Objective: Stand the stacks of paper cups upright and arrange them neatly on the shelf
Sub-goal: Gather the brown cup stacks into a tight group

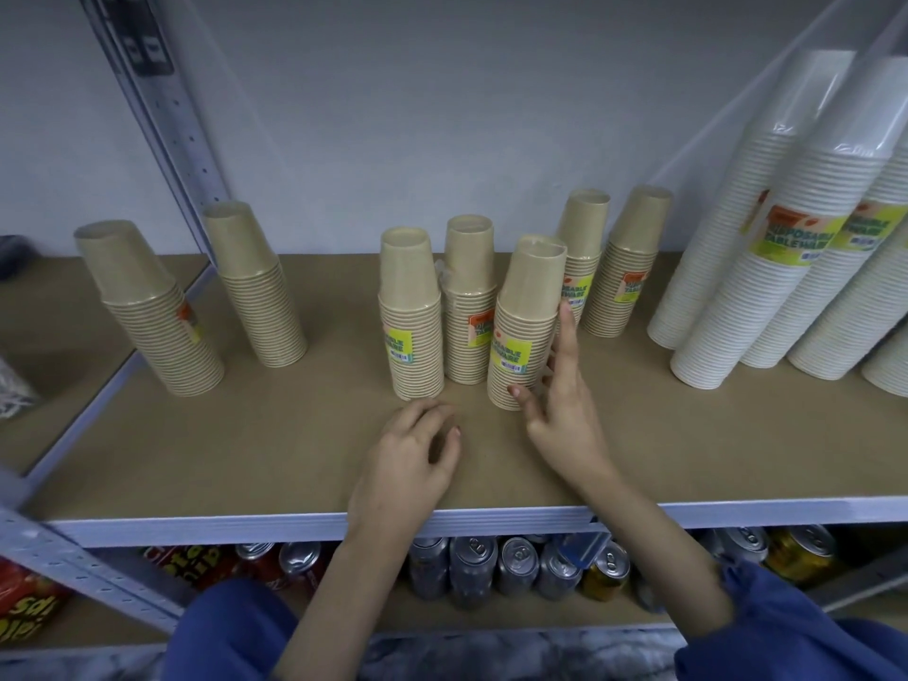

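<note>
Head view is showing the right hand (560,385), fingers spread, touching a leaning brown cup stack (523,326) that risks toppling into neighbouring stacks, while the left hand (412,454) is resting loosely curled, holding nothing, on the shelf (196,459).

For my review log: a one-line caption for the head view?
Right hand steadies a tan cup stack on the shelf; left hand rests nearby.

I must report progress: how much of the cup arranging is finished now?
Done: seven brown stacks stand upright. In hand: the right hand touches the front stack, which leans; the left hand rests empty on the shelf. Left: two far-left stacks sit apart.
</note>
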The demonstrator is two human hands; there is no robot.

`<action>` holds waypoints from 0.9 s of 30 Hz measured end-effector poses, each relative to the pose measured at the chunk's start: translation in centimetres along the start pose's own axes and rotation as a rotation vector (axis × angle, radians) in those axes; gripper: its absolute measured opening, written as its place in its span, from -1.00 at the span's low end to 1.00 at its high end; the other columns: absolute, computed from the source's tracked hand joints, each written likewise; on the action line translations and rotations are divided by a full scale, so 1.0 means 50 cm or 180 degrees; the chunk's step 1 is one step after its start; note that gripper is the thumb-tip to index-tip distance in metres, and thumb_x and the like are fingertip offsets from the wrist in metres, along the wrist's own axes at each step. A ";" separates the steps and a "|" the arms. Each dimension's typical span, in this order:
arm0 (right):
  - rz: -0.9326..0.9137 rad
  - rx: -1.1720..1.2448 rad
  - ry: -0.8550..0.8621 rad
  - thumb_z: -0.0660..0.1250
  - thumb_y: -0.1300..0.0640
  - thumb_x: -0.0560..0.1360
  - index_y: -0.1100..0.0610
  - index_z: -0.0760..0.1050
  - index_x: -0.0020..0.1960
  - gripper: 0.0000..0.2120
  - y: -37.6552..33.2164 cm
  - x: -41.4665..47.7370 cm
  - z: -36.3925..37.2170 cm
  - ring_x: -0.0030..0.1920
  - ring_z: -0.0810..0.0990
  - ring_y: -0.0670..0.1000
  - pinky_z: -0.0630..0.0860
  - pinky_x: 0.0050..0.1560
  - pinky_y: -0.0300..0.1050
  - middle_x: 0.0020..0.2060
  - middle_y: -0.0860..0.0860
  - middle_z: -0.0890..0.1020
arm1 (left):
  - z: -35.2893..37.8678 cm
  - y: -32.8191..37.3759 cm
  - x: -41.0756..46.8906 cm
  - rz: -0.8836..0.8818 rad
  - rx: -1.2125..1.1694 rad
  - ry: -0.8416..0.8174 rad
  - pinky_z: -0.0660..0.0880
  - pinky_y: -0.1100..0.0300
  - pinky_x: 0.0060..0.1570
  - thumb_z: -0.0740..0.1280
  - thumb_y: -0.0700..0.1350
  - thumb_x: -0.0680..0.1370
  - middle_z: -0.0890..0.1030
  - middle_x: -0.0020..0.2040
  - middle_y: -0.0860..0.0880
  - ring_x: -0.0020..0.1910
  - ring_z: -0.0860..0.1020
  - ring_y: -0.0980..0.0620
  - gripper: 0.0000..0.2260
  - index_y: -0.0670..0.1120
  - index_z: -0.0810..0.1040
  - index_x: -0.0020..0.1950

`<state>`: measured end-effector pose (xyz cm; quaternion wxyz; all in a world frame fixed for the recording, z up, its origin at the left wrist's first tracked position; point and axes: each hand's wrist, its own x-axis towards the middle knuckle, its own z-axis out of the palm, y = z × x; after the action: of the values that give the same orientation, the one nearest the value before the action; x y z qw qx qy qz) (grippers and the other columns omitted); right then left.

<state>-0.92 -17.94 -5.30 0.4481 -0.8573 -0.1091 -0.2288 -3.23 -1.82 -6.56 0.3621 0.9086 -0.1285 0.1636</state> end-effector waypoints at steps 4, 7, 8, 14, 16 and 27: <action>0.0071 0.0107 -0.0047 0.29 0.13 0.39 -0.30 -0.32 0.36 -0.10 -0.001 -0.001 0.000 0.46 0.20 0.05 0.31 0.37 0.16 0.50 0.05 0.08 | -0.010 0.012 -0.003 -0.0159 -0.0321 0.0854 0.32 0.31 0.06 0.28 -0.16 0.45 0.50 0.10 -0.19 0.07 0.43 0.06 -0.75 -0.18 0.51 0.11; 0.0071 -0.0026 0.0149 0.45 0.12 0.35 -0.21 -0.32 0.40 0.03 -0.002 0.001 0.000 0.46 0.17 0.09 0.29 0.39 0.14 0.47 0.10 0.09 | -0.020 0.022 0.010 -0.0443 -0.0514 0.1121 0.26 0.29 0.19 0.36 -0.33 0.42 0.35 0.26 -0.23 0.24 0.37 -0.07 -0.54 -0.17 0.36 0.29; 0.0028 -0.0139 0.0216 0.48 0.13 0.33 -0.15 -0.27 0.40 0.03 -0.002 0.002 0.000 0.44 0.20 0.12 0.29 0.38 0.10 0.44 0.14 0.12 | -0.023 0.022 0.016 -0.0488 -0.0606 0.1100 0.21 0.31 0.22 0.36 -0.33 0.41 0.30 0.33 -0.23 0.30 0.33 -0.09 -0.44 -0.13 0.27 0.36; 0.0077 -0.0401 0.0297 0.46 0.23 0.34 -0.13 -0.24 0.39 -0.01 -0.009 0.003 0.000 0.28 0.40 0.16 0.44 0.22 0.12 0.36 0.17 0.26 | -0.030 -0.016 0.055 -0.0409 -0.1015 0.0325 0.11 0.02 0.44 0.35 -0.33 0.43 0.02 0.52 -0.04 0.49 0.07 0.01 -0.09 0.36 -0.22 0.31; 0.0072 -0.0364 0.0257 0.41 0.25 0.38 -0.19 -0.30 0.40 0.00 -0.006 0.003 0.002 0.32 0.38 0.14 0.40 0.28 0.09 0.40 0.14 0.26 | -0.029 -0.026 0.068 -0.0345 -0.1163 0.0083 0.17 -0.13 0.43 0.33 -0.34 0.43 0.04 0.52 -0.01 0.48 0.11 0.02 -0.02 0.46 -0.32 0.24; 0.0181 -0.0141 0.0248 0.28 0.39 0.41 -0.27 -0.35 0.29 -0.04 0.010 0.008 0.000 0.48 0.10 0.03 0.08 0.28 -0.45 0.50 0.04 0.02 | -0.019 -0.034 0.083 -0.0676 -0.0783 0.0305 0.39 -0.14 0.26 0.39 -0.27 0.41 0.36 0.39 -0.12 0.28 0.43 -0.15 -0.09 0.16 -0.20 0.45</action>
<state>-0.40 -18.23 -5.46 0.4393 -0.8602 -0.0621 -0.2515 0.99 -0.45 -5.35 0.4916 0.8571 -0.0334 0.1505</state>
